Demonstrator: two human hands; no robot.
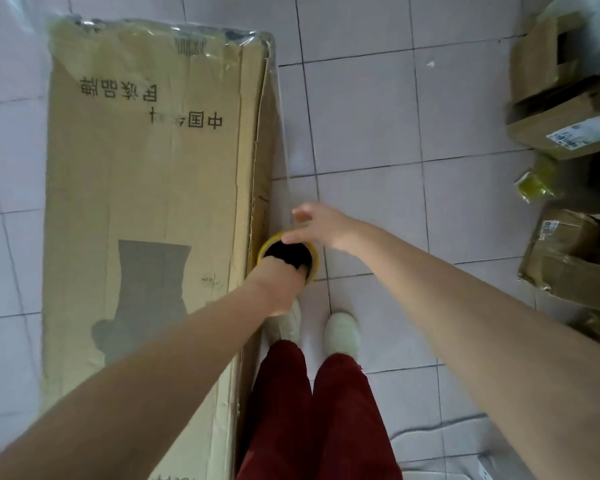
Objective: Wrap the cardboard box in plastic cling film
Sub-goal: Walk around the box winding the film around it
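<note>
The box, at 10 o'clock, bore black Chinese print, upside down to the camera: "民族品牌" and, nearer the person, "中国" followed by characters too faint to read. At 3 o'clock, a white label on a parcel carried print too small to read.

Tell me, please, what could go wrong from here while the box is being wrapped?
The film runs in a long free span from the far corner of the cardboard box to the roll; it may tear at that corner or bunch. Only the left hand grips the roll, fingers in its core, while the right hand is open, so the roll might slip.
</note>
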